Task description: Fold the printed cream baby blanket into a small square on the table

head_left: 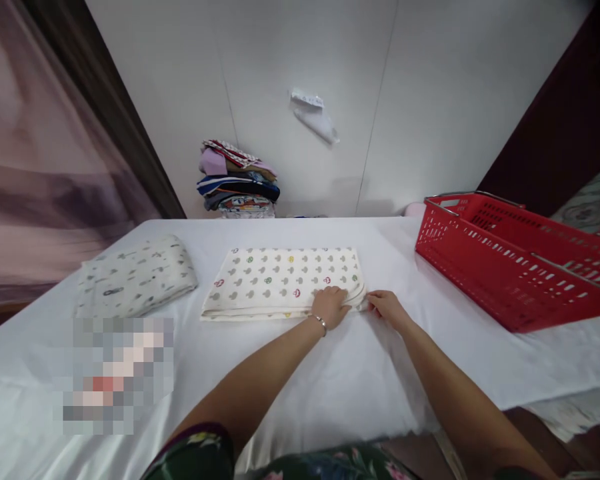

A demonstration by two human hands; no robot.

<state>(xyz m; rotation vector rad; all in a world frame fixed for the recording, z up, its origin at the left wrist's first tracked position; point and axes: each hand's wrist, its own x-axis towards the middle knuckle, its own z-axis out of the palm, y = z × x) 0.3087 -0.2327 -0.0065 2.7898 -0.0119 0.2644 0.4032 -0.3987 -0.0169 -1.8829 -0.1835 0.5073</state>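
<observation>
A folded white cloth (275, 280) printed with small grey, red, green and yellow mushroom-like shapes lies flat on the white-covered table (300, 380). My left hand (331, 307), with a bracelet at the wrist, rests palm down near the cloth's front right corner, its fingers laid out on the fabric. Just to its right, my right hand (384, 307) pinches the cloth's edge at that corner, fingertips closed together. The layers bend in a rounded fold there, and part of the edge is hidden by my fingers.
Another folded patterned cloth (140, 277) lies at the left, with a blurred-out item (117, 377) in front of it. A red plastic basket (505, 267) with metal handles stands at the right. A stack of folded clothes (237, 180) sits beyond the table's back edge, by the wall.
</observation>
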